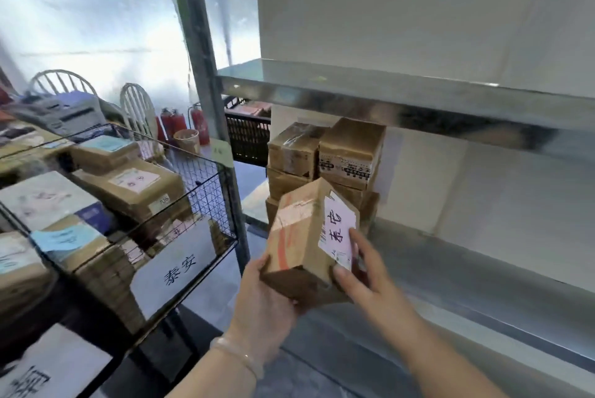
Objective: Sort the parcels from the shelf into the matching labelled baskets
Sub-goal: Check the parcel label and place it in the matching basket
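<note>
Cannot see the fingers of the left hand under the parcel, cannot read the blurred small print on its pink label, and can make out only part of the sign cut off at the bottom-left corner.

Lower shelf lies open right of the stacked parcels; an upright post stands left.
</note>
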A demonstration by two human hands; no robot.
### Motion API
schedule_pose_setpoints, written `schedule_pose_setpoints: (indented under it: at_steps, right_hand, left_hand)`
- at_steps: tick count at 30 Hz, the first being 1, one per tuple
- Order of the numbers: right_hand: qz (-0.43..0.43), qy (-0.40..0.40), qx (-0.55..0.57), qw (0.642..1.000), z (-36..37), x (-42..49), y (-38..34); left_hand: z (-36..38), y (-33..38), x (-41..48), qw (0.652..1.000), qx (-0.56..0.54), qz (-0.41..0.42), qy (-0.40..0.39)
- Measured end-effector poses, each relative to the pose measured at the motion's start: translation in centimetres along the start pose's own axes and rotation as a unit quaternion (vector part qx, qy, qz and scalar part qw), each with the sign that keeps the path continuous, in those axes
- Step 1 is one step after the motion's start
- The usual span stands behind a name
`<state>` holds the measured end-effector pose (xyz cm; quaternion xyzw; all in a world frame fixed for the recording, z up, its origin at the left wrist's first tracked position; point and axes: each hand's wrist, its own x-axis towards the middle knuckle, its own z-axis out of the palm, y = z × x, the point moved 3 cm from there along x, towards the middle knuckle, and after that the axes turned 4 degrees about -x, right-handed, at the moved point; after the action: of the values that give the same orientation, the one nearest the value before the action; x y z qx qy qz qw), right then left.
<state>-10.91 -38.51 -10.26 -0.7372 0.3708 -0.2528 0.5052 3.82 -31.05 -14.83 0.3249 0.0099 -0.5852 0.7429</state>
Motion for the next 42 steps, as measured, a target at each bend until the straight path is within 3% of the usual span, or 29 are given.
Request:
schedule_pose_setpoints:
  at_steps: [3, 7, 17, 20, 22, 25, 31, 34, 37, 39, 42]
  right_hand:
    - [-0.023, -0.004, -0.025, 0.999, 3.3, -0.2, -1.7]
    - [-0.095, -0.023, -0.107, 0.989, 7.4, -0.2, -3.3]
    - [-0.18, -0.103, -0.113, 0.972, 15.3, -0.9, -6.2]
    - [-0.218, -0.089, -0.177, 0.956, 15.7, -0.5, -7.2]
    - [-0.253, -0.073, -0.241, 0.934, 15.7, -0.2, -8.2]
    - [-0.324, -0.063, -0.364, 0.871, 16.1, 0.4, -10.4]
    - [-0.431, -0.17, -0.485, 0.742, 17.4, 2.9, -15.6]
    - [-0.453, -0.197, -0.494, 0.716, 18.2, 4.9, -18.0]
    - [-0.444, -0.21, -0.495, 0.717, 19.1, 7.5, -19.4]
    - [-0.417, -0.206, -0.475, 0.747, 19.9, 9.6, -19.9]
    - [-0.362, -0.185, -0.429, 0.807, 21.7, 13.4, -20.0]
  left_hand:
    - [-2.6, 3.0, -2.5, 0.993, 0.084, 0.077, 0.041]
    - [-5.8, 7.3, -5.8, 0.943, 0.263, 0.194, 0.064]
    - [-9.0, 16.6, -13.5, 0.912, 0.336, 0.221, 0.073]
    - [-9.3, 19.6, -15.2, 0.889, 0.394, 0.216, 0.09]
    - [-9.5, 21.2, -16.3, 0.872, 0.434, 0.208, 0.09]
    - [-9.9, 22.8, -17.3, 0.862, 0.461, 0.188, 0.098]
    - [-9.3, 24.8, -17.5, 0.853, 0.492, 0.144, 0.098]
    - [-9.2, 26.2, -16.5, 0.859, 0.477, 0.145, 0.118]
    - [-8.8, 27.9, -15.5, 0.86, 0.458, 0.178, 0.136]
    - [-8.5, 29.4, -15.0, 0.85, 0.445, 0.231, 0.162]
    - [-8.5, 31.9, -14.4, 0.785, 0.475, 0.326, 0.227]
